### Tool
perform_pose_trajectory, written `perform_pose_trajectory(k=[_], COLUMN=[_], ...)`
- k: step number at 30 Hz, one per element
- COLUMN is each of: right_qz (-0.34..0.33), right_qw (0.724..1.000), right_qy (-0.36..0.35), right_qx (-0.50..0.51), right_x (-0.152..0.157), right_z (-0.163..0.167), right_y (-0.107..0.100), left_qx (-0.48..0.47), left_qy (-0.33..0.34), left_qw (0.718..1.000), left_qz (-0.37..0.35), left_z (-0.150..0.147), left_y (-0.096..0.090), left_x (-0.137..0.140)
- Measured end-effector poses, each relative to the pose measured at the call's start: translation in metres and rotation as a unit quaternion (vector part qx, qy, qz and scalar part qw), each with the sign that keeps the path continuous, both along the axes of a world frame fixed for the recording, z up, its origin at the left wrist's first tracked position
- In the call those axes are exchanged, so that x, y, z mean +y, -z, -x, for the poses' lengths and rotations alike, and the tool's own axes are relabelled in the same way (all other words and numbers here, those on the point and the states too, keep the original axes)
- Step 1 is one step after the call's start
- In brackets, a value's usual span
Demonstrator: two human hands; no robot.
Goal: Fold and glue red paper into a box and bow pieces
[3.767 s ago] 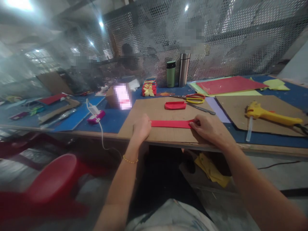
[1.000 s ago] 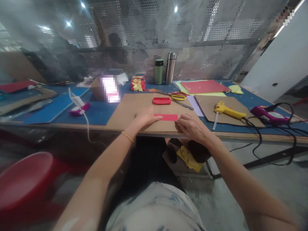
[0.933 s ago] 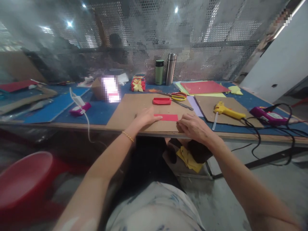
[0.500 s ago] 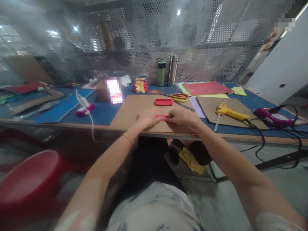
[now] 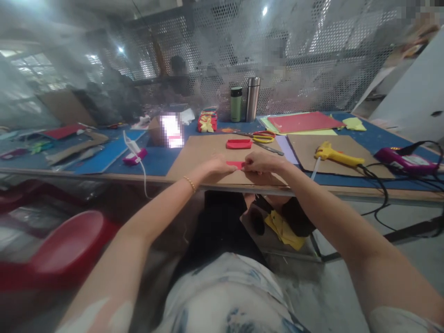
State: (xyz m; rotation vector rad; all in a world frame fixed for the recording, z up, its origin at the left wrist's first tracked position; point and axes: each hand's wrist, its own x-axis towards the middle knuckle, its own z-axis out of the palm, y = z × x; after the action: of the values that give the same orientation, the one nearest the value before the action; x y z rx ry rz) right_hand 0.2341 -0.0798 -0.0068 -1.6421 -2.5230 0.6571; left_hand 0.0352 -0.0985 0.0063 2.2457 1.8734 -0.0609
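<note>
A small red paper piece [image 5: 234,164] lies on the brown cardboard sheet [image 5: 194,150] near the table's front edge. My left hand [image 5: 218,166] grips its left and near side, thumb pressed along it. At its right end, my right hand [image 5: 262,163] is closed with curled fingers, pinching the paper; the fingertips are partly hidden. Just beyond both hands rests a folded red paper piece [image 5: 239,144]. Behind it to the right lie yellow-handled scissors [image 5: 263,137], with a grey blade-like tool [image 5: 268,149] close by.
On the right, a yellow glue gun [image 5: 338,156] lies on another cardboard piece, with a purple device [image 5: 405,161] and black cables. A green bottle [image 5: 236,105] and a steel flask [image 5: 253,99] stand behind. Left are a lit phone [image 5: 172,131], a purple socket block [image 5: 134,157] and a red stool [image 5: 71,243].
The view has shifted slightly, so the table things sit a little further right. Both hands stay at the red paper, with more of it showing between them.
</note>
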Motion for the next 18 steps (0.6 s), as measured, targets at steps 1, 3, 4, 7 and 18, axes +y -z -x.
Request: perform_pose_trajectory(k=[1,3,4,7,18], right_qz=[-0.002,-0.003,-0.005,-0.015,-0.020], right_qw=[1.000,1.000,1.000,1.000,1.000], right_qy=[0.001,-0.001,-0.003,-0.006,-0.005], right_qx=[0.002,0.002,0.001,-0.006,-0.002], right_x=[-0.001,-0.002,-0.002,-0.004,-0.006], right_z=[0.000,0.000,0.000,0.000,-0.002], right_y=[0.000,-0.001,-0.001,-0.002,-0.004], left_qx=[-0.003,-0.004,-0.003,0.002,0.011], left_qy=[0.003,0.007,0.006,-0.002,-0.031], left_qw=[1.000,1.000,1.000,1.000,0.999], left_qz=[-0.001,-0.002,-0.002,0.009,0.024], left_z=[0.002,0.005,0.007,0.013,0.054], left_y=[0.000,0.000,-0.001,-0.004,-0.008], left_x=[0.001,0.002,0.002,-0.001,0.005])
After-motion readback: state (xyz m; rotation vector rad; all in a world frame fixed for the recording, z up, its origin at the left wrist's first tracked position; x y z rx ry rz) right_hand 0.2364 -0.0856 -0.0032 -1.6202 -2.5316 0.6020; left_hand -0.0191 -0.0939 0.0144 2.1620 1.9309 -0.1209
